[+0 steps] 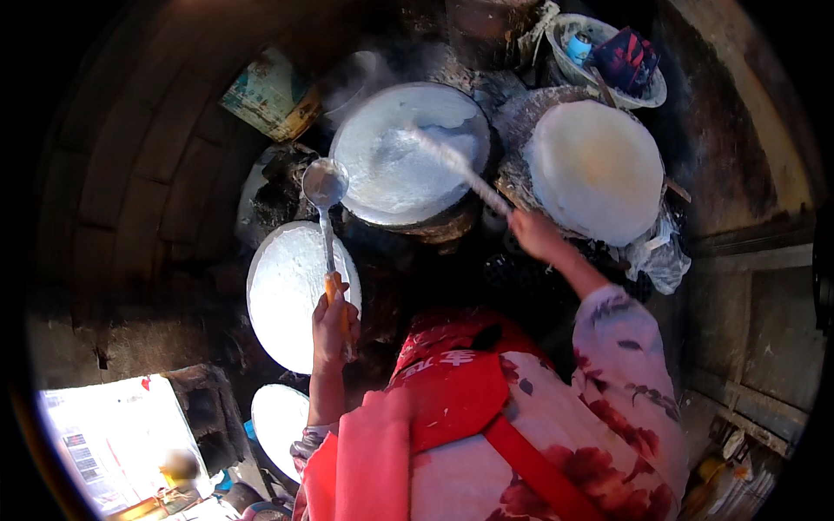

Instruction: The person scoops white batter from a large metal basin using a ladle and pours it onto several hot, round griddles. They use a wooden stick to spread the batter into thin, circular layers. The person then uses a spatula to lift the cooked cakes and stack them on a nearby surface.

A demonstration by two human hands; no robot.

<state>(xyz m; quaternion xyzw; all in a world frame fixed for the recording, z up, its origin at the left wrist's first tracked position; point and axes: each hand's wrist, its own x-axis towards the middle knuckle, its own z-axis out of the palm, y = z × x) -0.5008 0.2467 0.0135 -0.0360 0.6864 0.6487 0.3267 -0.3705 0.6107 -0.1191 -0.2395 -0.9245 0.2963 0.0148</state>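
Observation:
My left hand is closed round the orange handle of a metal ladle, whose bowl is held up beside a round griddle. Pale wet batter coats most of that griddle. My right hand grips a stick-like batter spreader; its far end lies over the batter and is smeared by motion. Below the ladle is a second round griddle with a bright white surface. To the right, a round pile of thin pale pancakes rests on a stand.
A rusty tin stands at the far left, near rising steam. A basin at the far right holds a blue can and a dark cloth bag. Another white round surface lies lower left. Crumpled plastic hangs below the pancakes.

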